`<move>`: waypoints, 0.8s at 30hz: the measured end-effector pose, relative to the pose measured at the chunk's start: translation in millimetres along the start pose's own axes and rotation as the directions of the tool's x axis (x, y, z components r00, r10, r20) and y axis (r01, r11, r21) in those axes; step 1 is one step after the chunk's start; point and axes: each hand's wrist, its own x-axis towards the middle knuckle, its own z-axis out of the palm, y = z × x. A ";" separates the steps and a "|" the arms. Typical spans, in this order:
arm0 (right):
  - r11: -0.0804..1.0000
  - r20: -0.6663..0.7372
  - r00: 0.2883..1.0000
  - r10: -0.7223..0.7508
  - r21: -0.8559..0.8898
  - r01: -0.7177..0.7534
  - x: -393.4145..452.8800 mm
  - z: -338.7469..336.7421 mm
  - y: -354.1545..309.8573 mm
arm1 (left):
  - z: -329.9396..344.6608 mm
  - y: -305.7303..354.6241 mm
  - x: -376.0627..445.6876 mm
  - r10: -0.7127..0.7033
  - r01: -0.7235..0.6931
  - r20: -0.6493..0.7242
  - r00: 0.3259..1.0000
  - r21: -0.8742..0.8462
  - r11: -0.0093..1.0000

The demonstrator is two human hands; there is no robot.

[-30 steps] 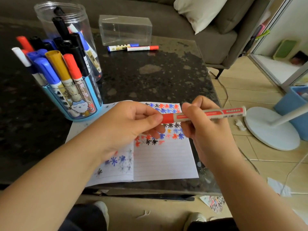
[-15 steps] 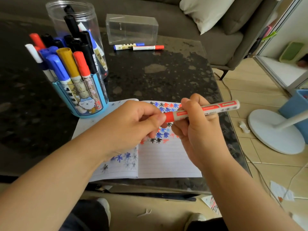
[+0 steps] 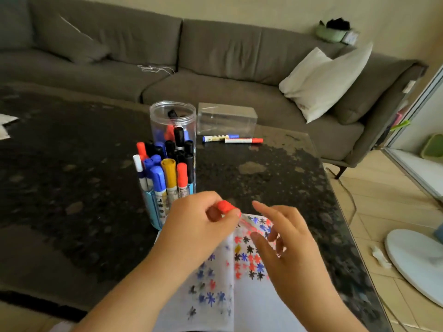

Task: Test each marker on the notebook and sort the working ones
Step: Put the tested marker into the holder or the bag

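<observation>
Here, left hand (image 3: 199, 226) pinching red marker (image 3: 226, 207)

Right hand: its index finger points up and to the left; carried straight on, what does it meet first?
Probably the red cap pinched in the left hand, just ahead of the right hand; depth is unclear through motion blur.

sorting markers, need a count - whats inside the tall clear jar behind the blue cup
The clear jar holds black, blue and red capped markers. The blue cup and its markers cover its lower part, so no count is possible.
</observation>
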 end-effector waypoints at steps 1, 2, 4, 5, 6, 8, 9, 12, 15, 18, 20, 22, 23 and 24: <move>0.999 0.027 0.999 -0.043 -0.008 0.043 4.8 3.5 -5.6 | -3.0 -0.3 -0.4 0.011 -0.011 -0.011 1.000 0.006 1.000; 0.997 0.051 0.996 -0.078 -0.005 0.078 10.4 6.5 -10.2 | -6.1 -0.2 -0.9 0.018 -0.018 -0.013 1.000 0.015 1.000; 0.989 0.078 0.986 -0.150 0.009 0.149 24.6 10.2 -20.6 | -12.9 2.6 -1.0 0.011 -0.011 -0.001 1.000 0.019 1.000; 0.984 0.083 0.981 -0.178 0.022 0.177 32.7 10.7 -26.4 | -16.3 4.5 -0.2 0.007 -0.007 -0.004 1.000 0.006 1.000; 0.980 0.081 0.977 -0.199 0.031 0.197 41.2 10.0 -32.1 | -20.5 6.6 1.7 0.015 -0.015 -0.022 1.000 -0.010 1.000; 0.975 0.058 0.973 -0.223 0.036 0.221 60.0 4.0 -42.0 | -31.0 8.8 8.7 0.085 -0.087 -0.117 0.989 -0.006 0.996; 0.976 0.037 0.975 -0.217 0.041 0.216 70.9 -1.4 -46.8 | -38.5 10.2 14.1 0.127 -0.124 -0.165 0.978 0.027 0.992; 0.976 -0.060 0.983 -0.174 0.124 0.181 109.3 -20.5 -62.3 | -65.9 12.1 35.1 0.162 -0.120 -0.238 0.958 0.182 0.976; 0.955 -0.183 0.970 -0.163 0.217 0.201 152.8 -27.0 -77.0 | -94.4 6.7 61.6 0.131 -0.040 -0.263 0.956 0.323 0.946; 0.929 -0.245 0.960 -0.133 0.307 0.207 192.4 -18.4 -89.8 | -115.5 0.1 86.3 0.086 0.017 -0.269 0.959 0.359 0.933; 0.920 -0.232 0.966 -0.114 0.343 0.191 215.5 -7.8 -94.8 | -123.3 -4.8 98.4 0.073 0.030 -0.266 0.961 0.366 0.930; 0.920 -0.188 0.978 -0.096 0.357 0.159 234.5 4.0 -96.2 | -127.4 -9.1 107.5 0.065 0.035 -0.258 0.964 0.364 0.931; 0.927 -0.161 0.983 -0.086 0.348 0.138 242.6 10.1 -95.5 | -128.3 -11.3 111.2 0.064 0.034 -0.253 0.965 0.362 0.932; 0.936 -0.134 0.988 -0.078 0.331 0.118 249.4 15.5 -94.0 | -128.8 -13.0 114.6 0.062 0.033 -0.250 0.966 0.360 0.932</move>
